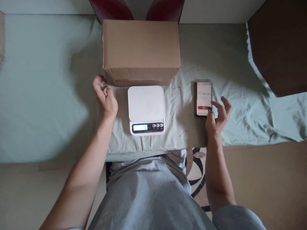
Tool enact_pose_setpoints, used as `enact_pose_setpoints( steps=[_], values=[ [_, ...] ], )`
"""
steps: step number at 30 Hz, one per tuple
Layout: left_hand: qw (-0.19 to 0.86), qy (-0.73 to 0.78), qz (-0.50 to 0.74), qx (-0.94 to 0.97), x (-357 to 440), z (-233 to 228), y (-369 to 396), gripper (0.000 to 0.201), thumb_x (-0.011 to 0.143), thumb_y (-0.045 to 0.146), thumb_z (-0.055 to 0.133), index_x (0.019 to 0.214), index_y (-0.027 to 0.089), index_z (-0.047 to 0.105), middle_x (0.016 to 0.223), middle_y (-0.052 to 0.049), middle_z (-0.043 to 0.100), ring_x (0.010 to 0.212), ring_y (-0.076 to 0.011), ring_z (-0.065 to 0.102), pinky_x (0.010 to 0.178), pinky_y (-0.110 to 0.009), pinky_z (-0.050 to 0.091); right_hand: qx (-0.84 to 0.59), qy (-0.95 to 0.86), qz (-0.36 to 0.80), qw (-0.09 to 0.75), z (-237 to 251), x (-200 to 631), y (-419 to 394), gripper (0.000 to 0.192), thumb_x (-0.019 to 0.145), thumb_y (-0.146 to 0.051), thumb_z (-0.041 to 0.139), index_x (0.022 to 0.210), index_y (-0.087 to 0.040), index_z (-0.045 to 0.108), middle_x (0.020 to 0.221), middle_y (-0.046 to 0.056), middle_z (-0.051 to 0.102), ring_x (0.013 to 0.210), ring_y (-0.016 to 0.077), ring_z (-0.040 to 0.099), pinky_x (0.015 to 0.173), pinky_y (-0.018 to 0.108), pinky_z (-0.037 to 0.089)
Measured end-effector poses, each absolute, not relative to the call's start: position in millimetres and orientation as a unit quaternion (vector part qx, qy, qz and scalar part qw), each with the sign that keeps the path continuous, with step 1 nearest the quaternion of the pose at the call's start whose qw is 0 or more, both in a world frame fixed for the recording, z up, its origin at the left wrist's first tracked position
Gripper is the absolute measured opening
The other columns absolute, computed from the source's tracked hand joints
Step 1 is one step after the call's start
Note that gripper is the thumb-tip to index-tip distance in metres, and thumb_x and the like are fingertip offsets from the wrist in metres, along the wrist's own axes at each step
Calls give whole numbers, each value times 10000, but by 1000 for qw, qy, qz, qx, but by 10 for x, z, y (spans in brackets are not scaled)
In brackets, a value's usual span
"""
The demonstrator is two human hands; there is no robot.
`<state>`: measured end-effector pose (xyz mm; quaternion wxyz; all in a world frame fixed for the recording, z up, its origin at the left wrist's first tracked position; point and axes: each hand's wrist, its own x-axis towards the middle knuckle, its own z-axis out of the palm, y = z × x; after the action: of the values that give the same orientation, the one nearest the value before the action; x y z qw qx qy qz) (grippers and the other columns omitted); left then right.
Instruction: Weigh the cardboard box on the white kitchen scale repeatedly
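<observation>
A white digital kitchen scale (pixel 146 103) lies flat on the green cloth, its display lit and seeming to read 0. Left of it, my left hand (pixel 105 97) hovers or rests near the box's lower left corner, fingers loosely curled but apart, with nothing in them. A smartphone (pixel 203 99) showing a timer at about 00:27 lies to the right of the scale. Beside its lower right edge is my right hand (pixel 218 116), fingers bent and spread. The thumb and a fingertip are at the phone's edge; whether they touch it I cannot tell.
Directly behind the scale stands a closed cardboard box (pixel 141 44). A dark brown box-like object (pixel 280 48) is at the far right. Green cloth (pixel 43 95) covers the surface, wrinkled on the right. Red and grey panels (pixel 115 8) rise behind the box.
</observation>
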<state>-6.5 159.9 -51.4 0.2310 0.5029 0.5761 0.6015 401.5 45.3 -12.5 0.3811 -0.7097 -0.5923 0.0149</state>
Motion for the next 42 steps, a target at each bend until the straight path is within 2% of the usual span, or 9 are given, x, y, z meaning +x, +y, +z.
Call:
enact_pose_setpoints(
  steps=[5,10,15,18,23,29,38,42],
  values=[
    [231,571,606,503,-59,-514,1607,474,784,-2,406,1237,135,417,1292,-124,497,1160,-142,527,1129,-369,368,-720,-589,26,367,-98,3998,426,364,809,-195,442,1126,-260,609,1393,121,493,1310,313,459,1083,579,378],
    [238,587,598,490,-56,-501,1608,462,787,6,419,1226,151,421,1277,-100,501,1166,-137,527,1139,-356,356,-723,-584,17,369,-104,4006,451,390,785,-192,462,1148,-235,597,1342,121,533,1277,303,485,1076,562,394],
    [229,580,601,499,-50,-487,1590,450,797,12,435,1229,140,431,1280,-114,513,1187,-150,518,1131,-358,365,-758,-549,31,351,-119,4030,529,498,755,-272,528,1252,-249,517,1179,87,594,1116,287,572,993,562,446],
    [224,574,603,506,-56,-501,1593,457,796,10,434,1234,141,429,1279,-120,515,1180,-162,523,1127,-378,370,-783,-526,71,325,-108,4017,571,629,735,-374,606,1330,-247,442,1149,90,587,1047,276,570,975,565,446],
    [223,567,604,515,-71,-529,1600,486,781,-26,400,1234,150,426,1283,-119,502,1154,-152,531,1104,-382,398,-802,-523,94,273,-79,3963,683,833,657,-441,704,1385,-229,358,1184,119,559,1094,287,495,1020,618,377],
    [242,581,602,490,-33,-464,1594,480,792,-68,391,1227,135,414,1289,-122,495,1163,-134,514,1108,-352,393,-815,-539,74,200,-52,3912,858,981,586,-454,765,1410,-173,312,1267,181,502,1204,357,444,1064,642,305],
    [253,584,591,496,6,-384,1552,403,872,-16,408,1249,127,389,1322,-99,491,1174,-99,485,1117,-335,381,-823,-540,71,161,34,3852,886,944,635,-418,722,1429,-152,285,1309,196,488,1250,383,449,1072,624,320],
    [252,571,594,507,-41,-457,1572,365,904,130,470,1259,146,384,1333,-82,492,1188,-127,483,1131,-393,357,-823,-541,75,159,57,3835,895,946,637,-413,718,1428,-145,274,1328,206,482,1260,384,443,1076,617,320]
  ],
)
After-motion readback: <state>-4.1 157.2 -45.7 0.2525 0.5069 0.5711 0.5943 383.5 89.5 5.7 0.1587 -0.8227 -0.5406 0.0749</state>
